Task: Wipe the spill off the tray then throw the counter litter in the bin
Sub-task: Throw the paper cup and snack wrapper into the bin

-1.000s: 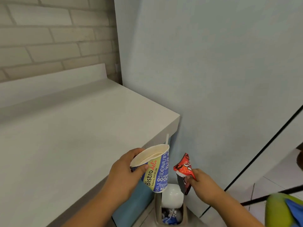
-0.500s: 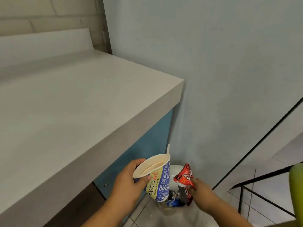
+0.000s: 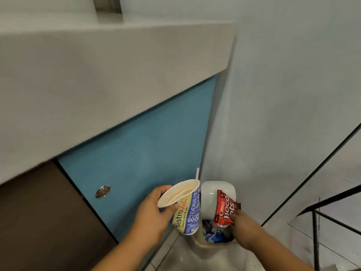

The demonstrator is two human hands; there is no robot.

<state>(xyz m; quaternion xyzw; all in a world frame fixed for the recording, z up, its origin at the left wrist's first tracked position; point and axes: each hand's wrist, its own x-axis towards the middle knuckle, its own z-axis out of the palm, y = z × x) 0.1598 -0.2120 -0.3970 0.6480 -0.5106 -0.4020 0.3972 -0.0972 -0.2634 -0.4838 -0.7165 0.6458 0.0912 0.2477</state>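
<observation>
Two litter items are in your hands, both low in the frame over the bin. Biggest first: the counter [image 3: 97, 85] fills the upper left, a thick matte off-white slab with a square edge. Under it, a flat blue cabinet panel [image 3: 140, 157] carrying a small round metal fitting [image 3: 103, 191]. The plain pale wall [image 3: 283, 94] takes the right side. The bin [image 3: 203, 245], bottom centre, has a beige plastic rim, its rounded white lid [image 3: 211, 194] tipped up, and crumpled wrappers inside. Your left hand [image 3: 154, 218] has fingers clamped round a tapered paper cup [image 3: 186, 212], printed blue and yellow, tilted, rim squashed oval, a thin white straw [image 3: 197, 173] poking out. It sits just left of the bin opening. Your right hand [image 3: 244, 227] has fingers pinched on a glossy, crinkled red snack wrapper [image 3: 224, 208], directly over the opening.
</observation>
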